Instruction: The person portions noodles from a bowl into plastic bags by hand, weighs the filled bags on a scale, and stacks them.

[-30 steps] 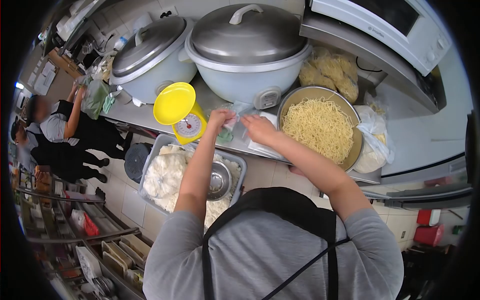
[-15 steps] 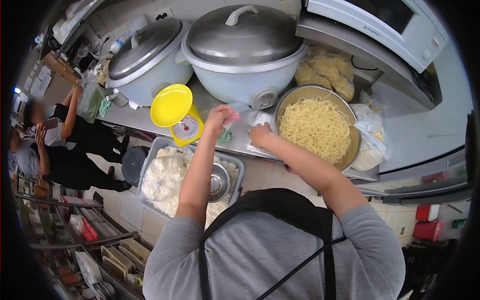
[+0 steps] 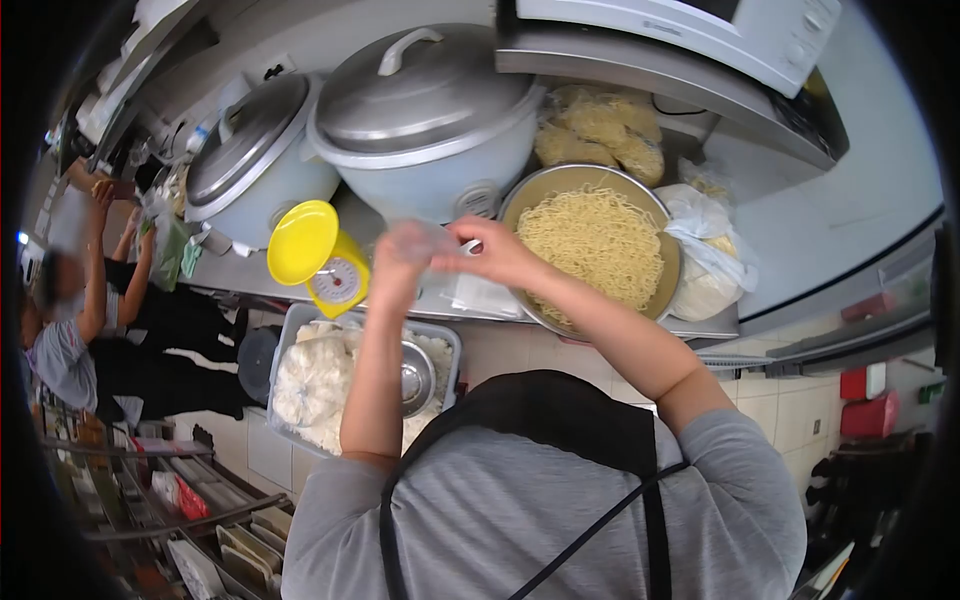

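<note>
A clear plastic bag (image 3: pixel 430 240), smeared by motion, is between my two hands over the counter. My left hand (image 3: pixel 400 255) has its fingers closed around one end of it. From the other side, my right hand (image 3: pixel 487 255) pinches the bag's edge with thumb and fingers. A stack of flat clear bags (image 3: pixel 485 297) lies on the counter just under my right hand. Left of my hands stands a yellow dial scale (image 3: pixel 338 283) with a round pan. To the right is a large metal bowl (image 3: pixel 668 290) of yellow noodles (image 3: pixel 590 250).
Two big rice cookers (image 3: pixel 420 175) with metal lids stand behind. Bagged noodles (image 3: pixel 600 130) and a tied white bag (image 3: pixel 710 255) flank the bowl. Below left, a grey tub (image 3: pixel 457 365) holds rice and a metal bowl (image 3: pixel 415 378). Other people (image 3: pixel 85 330) stand at far left.
My right hand has lifted from the stack of bags and moved left to meet my left hand at the plastic bag. The camera view has shifted a little.
</note>
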Tool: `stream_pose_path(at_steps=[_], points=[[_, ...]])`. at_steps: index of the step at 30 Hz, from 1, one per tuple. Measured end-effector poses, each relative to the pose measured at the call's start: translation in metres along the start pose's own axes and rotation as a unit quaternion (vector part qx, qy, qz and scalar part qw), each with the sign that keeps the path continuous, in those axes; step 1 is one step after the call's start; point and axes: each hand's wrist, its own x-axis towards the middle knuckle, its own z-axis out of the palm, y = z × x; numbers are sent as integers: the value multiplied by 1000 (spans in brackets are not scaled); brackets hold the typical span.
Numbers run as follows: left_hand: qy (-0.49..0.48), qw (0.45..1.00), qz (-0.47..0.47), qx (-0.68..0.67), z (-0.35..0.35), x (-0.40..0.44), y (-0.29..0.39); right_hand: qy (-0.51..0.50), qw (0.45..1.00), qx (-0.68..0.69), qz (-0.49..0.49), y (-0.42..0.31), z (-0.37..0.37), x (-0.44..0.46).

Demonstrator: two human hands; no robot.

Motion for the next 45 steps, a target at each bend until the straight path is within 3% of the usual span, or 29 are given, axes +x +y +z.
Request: stream_pose_path(at_steps=[2, 3, 5, 6, 7, 8, 11, 12, 13, 14, 15, 16, 17, 18, 20, 21, 23, 24, 25, 26, 30, 35, 38, 41, 43, 45], points=[[-53, 998, 3, 15, 24, -3, -16, 92, 986, -60, -124, 5, -15, -19], [-78, 996, -27, 31, 22, 1, -32, 99, 986, -64, -121, 14, -28, -29], [-106, 992, -55, 47, 35, 7, -37, 175, 973, -147, -40, 28, -53, -48], [-81, 994, -32, -65, 49, 6, -30, 178, 972, -148, -37, 28, -61, -56], [-53, 983, -11, -175, 65, 5, -22, 136, 970, -197, 48, 27, -68, -64], [-26, 978, -49, -200, 83, 2, -13, 92, 956, -243, 133, 27, -73, -70], [-48, 971, -77, -223, 103, 3, -26, 145, 940, -233, 202, 35, -98, -61], [-26, 985, -103, -133, 119, -4, -16, 146, 940, -232, 203, 41, -108, -55], [-27, 985, -105, -132, 121, -3, -21, 180, 956, -184, 143, 49, -120, -48], [-50, 996, -17, 77, 122, -2, -30, 213, 964, -134, 83, 57, -129, -45], [-71, 954, 73, 281, 123, -1, -35, 212, 965, -133, 84, 62, -137, -43], [-25, 928, 142, 344, 120, -2, -28, 54, 983, -151, 84, 67, -145, -42], [-24, 928, 142, 345, 109, 1, -30, -105, 977, -166, 80, 71, -150, -41], [23, 920, 174, 352, 93, 5, -37, -105, 977, -166, 79, 75, -148, -43], [95, 907, 194, 361, 58, 7, -48, -307, 872, -271, 271, 86, -133, -55], [121, 905, 185, 363, 40, 4, -51, -306, 872, -269, 271, 90, -122, -66], [159, 931, 79, 318, 13, -3, -50, -178, 832, -440, 287, 103, -100, -86], [159, 932, 78, 317, 5, -8, -50, -166, 835, -432, 297, 116, -93, -83], [180, 960, 37, 210, -3, -16, -50, -168, 835, -429, 300, 130, -88, -86], [198, 975, -1, 100, -11, -21, -50, -143, 853, -417, 280, 142, -85, -87], [249, 967, 12, 49, -61, -41, -60, -130, 880, -378, 256, 131, -119, -73], [225, 974, 27, -10, -117, -63, -60, -42, 915, -379, 129, 16, -198, -39], [213, 977, -5, -12, -99, -64, -37, 14, 897, -436, 64, -53, -243, -19], [168, 985, -32, -34, -86, -63, -32, 87, 916, -393, -6, -81, -264, -11], [134, 989, -34, -44, -79, -63, -32, 61, 900, -431, -20, -65, -251, -11], [114, 993, -31, 27, -70, -62, -32, 35, 882, -468, -35, -63, -245, -11]])
